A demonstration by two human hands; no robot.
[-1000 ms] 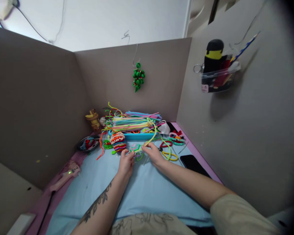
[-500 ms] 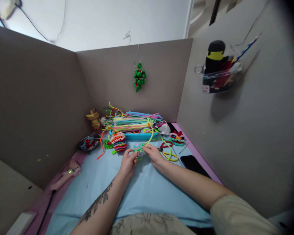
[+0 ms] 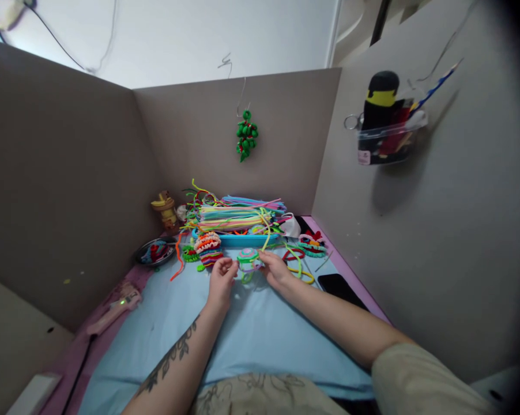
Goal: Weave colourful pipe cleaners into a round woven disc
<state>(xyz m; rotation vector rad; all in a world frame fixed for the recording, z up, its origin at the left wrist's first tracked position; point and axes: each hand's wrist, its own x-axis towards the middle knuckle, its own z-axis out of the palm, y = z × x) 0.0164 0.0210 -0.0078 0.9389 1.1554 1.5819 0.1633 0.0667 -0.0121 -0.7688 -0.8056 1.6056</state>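
A small round piece of coiled pipe cleaners (image 3: 247, 256), striped in green, pink and pale blue, is held up over the blue cloth. My right hand (image 3: 274, 270) pinches its right side, where a long pale yellow pipe cleaner (image 3: 267, 233) rises from the fingers. Green and purple loops hang beneath the coil. Just left of it is my left hand (image 3: 222, 280), fingers loosely curled and apart, with nothing visible in them; the fingertips are close to the coil's edge. A striped pipe-cleaner piece (image 3: 210, 251) stands behind my left hand.
A blue tray (image 3: 242, 241) piled with pipe cleaners stands at the back. A dark bowl (image 3: 145, 260) and a pink glue gun (image 3: 115, 314) lie left. Yellow-handled scissors (image 3: 305, 275) and a phone (image 3: 340, 290) lie right. Grey panels (image 3: 225, 144) enclose the table.
My left hand has come off the coiled piece and drawn slightly left. The coil has turned, its striped round face showing more, and stays in my right hand.
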